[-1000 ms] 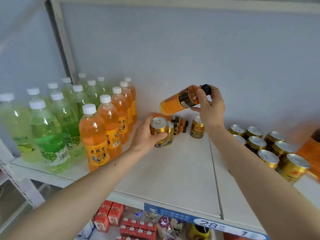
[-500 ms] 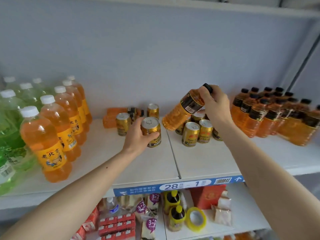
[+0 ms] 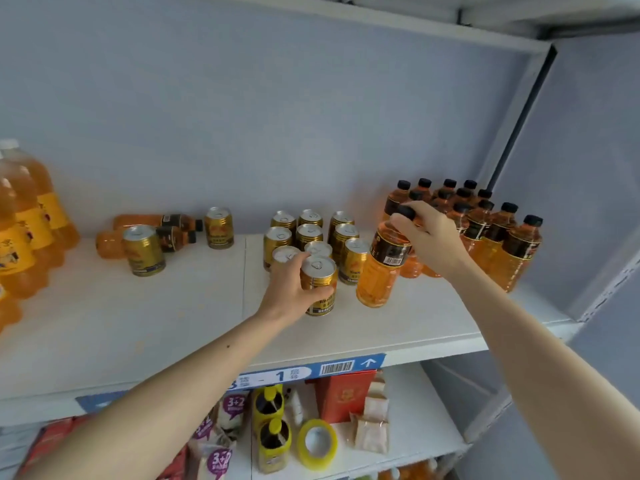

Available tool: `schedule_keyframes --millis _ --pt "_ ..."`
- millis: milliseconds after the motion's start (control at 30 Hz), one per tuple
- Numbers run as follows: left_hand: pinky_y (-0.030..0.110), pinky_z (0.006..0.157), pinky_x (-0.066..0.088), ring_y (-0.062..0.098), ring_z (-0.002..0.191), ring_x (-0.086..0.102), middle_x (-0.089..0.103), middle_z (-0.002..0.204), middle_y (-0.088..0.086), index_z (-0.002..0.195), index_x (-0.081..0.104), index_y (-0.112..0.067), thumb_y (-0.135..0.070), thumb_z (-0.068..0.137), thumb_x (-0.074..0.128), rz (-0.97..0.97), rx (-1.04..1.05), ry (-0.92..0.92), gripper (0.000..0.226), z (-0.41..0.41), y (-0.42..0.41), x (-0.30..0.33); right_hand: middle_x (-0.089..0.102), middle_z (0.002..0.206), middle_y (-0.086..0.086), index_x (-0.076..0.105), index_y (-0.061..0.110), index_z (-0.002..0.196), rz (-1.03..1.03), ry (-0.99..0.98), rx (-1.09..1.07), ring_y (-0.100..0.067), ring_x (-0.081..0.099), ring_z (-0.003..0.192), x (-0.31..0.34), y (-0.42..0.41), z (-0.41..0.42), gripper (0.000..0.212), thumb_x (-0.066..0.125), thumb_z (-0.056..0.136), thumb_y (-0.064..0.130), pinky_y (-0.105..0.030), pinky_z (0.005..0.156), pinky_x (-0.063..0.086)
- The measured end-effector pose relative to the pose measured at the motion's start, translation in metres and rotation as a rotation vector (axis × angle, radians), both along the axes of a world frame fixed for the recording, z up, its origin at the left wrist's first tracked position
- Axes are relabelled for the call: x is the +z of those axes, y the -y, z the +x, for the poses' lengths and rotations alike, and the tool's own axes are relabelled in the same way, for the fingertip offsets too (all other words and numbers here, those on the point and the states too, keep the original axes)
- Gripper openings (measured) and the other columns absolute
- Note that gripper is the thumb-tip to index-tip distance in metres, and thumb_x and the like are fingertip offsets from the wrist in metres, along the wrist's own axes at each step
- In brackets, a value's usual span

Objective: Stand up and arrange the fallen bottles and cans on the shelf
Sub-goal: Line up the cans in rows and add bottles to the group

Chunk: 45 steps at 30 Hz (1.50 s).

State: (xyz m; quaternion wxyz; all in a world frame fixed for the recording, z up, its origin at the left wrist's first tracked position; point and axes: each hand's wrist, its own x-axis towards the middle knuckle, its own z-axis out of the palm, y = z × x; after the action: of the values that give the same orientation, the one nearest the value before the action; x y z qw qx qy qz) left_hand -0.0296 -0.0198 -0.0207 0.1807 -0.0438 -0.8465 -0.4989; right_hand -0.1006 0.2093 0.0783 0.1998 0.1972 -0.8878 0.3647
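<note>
Head view: the left hand (image 3: 289,289) has its grip wrapped round a gold can (image 3: 318,285) standing upright at the six-o'clock edge of the can cluster (image 3: 309,233). The right hand (image 3: 427,237) pinches the cap of an orange bottle (image 3: 380,271), tilted, base on the shelf (image 3: 398,327). At nine o'clock, two fallen bottles (image 3: 152,230) lie flat. Released tilted, the bottle may topple into the cans.

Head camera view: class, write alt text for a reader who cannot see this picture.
A person's left hand grips an upright gold can on a white shelf, while the right hand holds an orange bottle by its black cap. Two orange bottles lie fallen at the back left.
</note>
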Motion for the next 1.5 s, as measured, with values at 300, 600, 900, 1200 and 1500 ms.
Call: schedule_keyframes --millis 300,600,900,1200,1500 --pt "0.024 0.089 0.04 0.003 0.111 0.047 0.054 0.125 -0.008 0.13 0.045 -0.021 -0.029 0.072 0.08 -0.022 0.11 0.065 0.068 -0.021 -0.054 -0.015 0.064 0.1 0.001 0.057 0.018 0.12 0.234 0.029 0.231 -0.017 0.061 0.085 -0.009 -0.044 -0.042 0.035 0.048 0.096 0.042 -0.035 0.072 0.055" --pt "0.032 0.096 0.043 0.013 0.119 0.05 0.054 0.13 -0.001 0.132 0.043 -0.016 -0.029 0.073 0.078 -0.069 0.099 0.129 0.069 -0.05 -0.082 -0.025 0.061 0.106 0.006 0.054 0.022 0.124 0.205 0.142 0.317 -0.008 0.058 0.093 -0.02 -0.072 -0.064 0.028 0.051 0.097 0.03 -0.015 0.07 0.044" --pt "0.029 0.094 0.045 0.011 0.115 0.051 0.055 0.125 -0.002 0.129 0.045 -0.021 -0.042 0.071 0.077 -0.179 0.091 0.07 0.07 -0.062 -0.082 -0.029 0.062 0.104 0.006 0.054 0.026 0.115 0.015 0.224 0.11 -0.015 0.06 0.095 -0.031 -0.075 -0.063 0.026 0.055 0.092 0.039 -0.023 0.07 0.05" --pt "0.03 0.071 0.05 0.013 0.088 0.056 0.056 0.093 -0.002 0.097 0.062 -0.019 -0.067 0.064 0.063 -0.481 0.253 0.012 0.058 -0.077 -0.087 -0.011 0.053 0.066 0.004 0.05 0.019 0.075 0.368 0.068 -0.309 -0.011 0.053 0.057 -0.012 -0.071 -0.06 0.044 0.06 0.081 0.061 -0.023 0.047 0.039" --pt "0.035 0.076 0.053 0.019 0.099 0.053 0.049 0.11 0.004 0.109 0.06 -0.016 -0.059 0.072 0.062 -0.525 0.27 0.058 0.057 -0.095 -0.113 -0.012 0.062 0.076 -0.001 0.064 0.014 0.09 0.398 0.137 -0.142 -0.011 0.055 0.062 0.003 -0.132 -0.092 0.016 0.06 0.092 0.03 -0.02 0.05 0.037"
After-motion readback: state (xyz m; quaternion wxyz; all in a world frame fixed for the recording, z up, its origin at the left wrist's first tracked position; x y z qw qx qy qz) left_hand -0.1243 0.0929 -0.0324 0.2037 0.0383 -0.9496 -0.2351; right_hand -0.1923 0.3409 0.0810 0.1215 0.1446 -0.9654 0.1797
